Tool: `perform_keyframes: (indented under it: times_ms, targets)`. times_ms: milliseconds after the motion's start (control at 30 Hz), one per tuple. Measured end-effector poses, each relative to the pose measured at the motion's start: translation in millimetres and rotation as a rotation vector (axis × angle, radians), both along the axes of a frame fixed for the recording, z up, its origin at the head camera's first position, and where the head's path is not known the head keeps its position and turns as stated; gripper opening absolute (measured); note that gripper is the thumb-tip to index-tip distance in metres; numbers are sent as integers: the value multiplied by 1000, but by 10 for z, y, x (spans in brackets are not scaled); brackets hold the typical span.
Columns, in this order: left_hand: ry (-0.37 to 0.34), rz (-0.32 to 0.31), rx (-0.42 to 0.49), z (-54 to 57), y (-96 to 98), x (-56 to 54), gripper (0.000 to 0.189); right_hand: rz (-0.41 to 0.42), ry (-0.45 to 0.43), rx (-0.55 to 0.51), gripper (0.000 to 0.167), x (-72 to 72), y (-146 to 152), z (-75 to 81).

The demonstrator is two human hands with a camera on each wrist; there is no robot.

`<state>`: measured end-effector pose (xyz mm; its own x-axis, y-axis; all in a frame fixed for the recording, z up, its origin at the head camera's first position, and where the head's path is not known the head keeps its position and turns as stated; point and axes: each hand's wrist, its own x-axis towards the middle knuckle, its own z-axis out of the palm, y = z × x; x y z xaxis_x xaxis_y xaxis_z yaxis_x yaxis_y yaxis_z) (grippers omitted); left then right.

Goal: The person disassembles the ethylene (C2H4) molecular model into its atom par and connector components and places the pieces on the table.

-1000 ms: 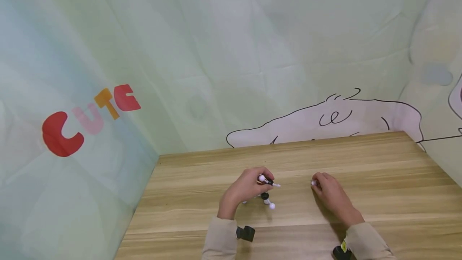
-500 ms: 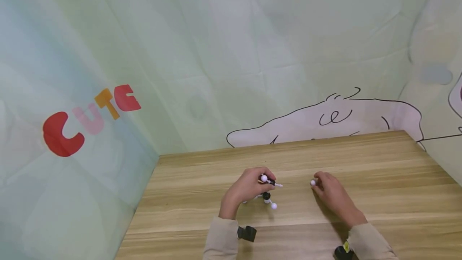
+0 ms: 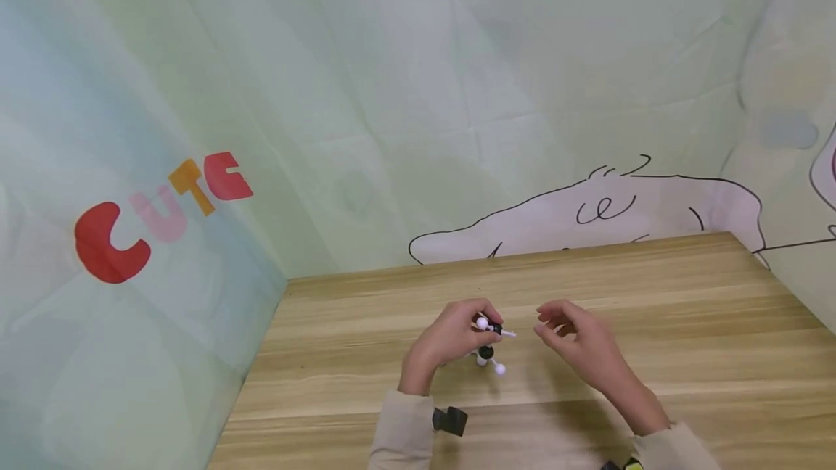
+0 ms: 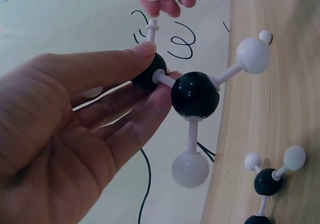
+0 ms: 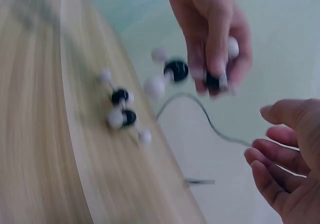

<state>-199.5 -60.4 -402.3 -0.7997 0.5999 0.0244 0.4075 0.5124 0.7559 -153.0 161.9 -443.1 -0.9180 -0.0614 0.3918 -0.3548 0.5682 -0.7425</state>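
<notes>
My left hand pinches a black ball of a ball-and-stick molecular model between thumb and fingers. A bare white peg sticks out from that ball. Joined to it is a second black ball bearing two white balls. Close by on the right, my right hand hovers with thumb and fingers apart. No object shows between its fingers in the right wrist view. A single white ball appears on the tabletop in the left wrist view; the head view does not show it.
On the wooden table lies another ball-and-stick model of black and white balls, largely hidden behind the left hand in the head view. A printed backdrop hangs behind and to the left of the table.
My right hand has risen and moved left toward the model, its fingers spreading. The white ball at its fingertips no longer shows there. The left hand shifts slightly right, keeping its pinch.
</notes>
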Motion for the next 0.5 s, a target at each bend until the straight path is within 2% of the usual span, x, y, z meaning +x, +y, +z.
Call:
perform_keyframes:
  times_ms: [100,233,500]
  targets:
    - [18,-18,-5,12,24,9,13,66,-2,-16,16,42,-109,26]
    - [38,-44,-10,26,56,24,13,112,11,-10,10,64,-203,20]
    - [34,-66,-26,52,96,50,14,103,-18,-22,11,76,-268,14]
